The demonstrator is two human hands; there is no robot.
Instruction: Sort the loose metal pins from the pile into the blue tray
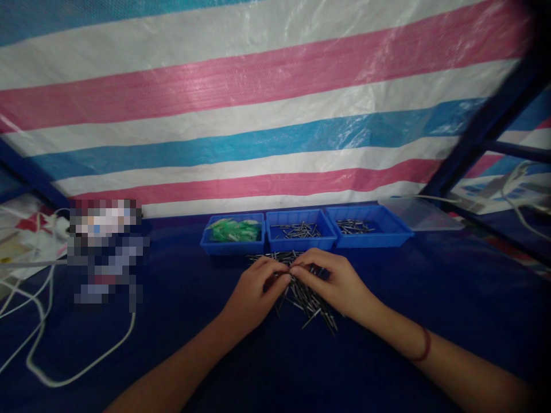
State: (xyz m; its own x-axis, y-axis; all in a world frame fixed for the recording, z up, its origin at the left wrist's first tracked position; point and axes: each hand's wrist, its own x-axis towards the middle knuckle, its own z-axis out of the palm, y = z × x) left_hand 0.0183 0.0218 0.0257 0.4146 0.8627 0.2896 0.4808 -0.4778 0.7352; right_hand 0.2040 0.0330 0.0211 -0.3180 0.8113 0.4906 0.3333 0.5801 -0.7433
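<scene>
My left hand [255, 291] and my right hand [334, 281] meet fingertip to fingertip above a loose pile of thin metal rods [313, 304], dark with silvery parts. Both hands are closed in a pinch. Whatever lies between the fingertips is too small and hidden to make out. Part of the pile is covered by the hands, and it spreads behind them towards the blue bins. Similar rods lie in the middle blue bin [301, 244] and at the left end of the right blue bin [371, 240].
The left blue bin [232, 248] holds green packets [236, 230]. A clear plastic sheet [424, 214] lies right of the bins. White cables [81, 376] curl over the dark blue table [181, 241] at left, near a blurred-out area. A striped tarp [241, 129] hangs behind.
</scene>
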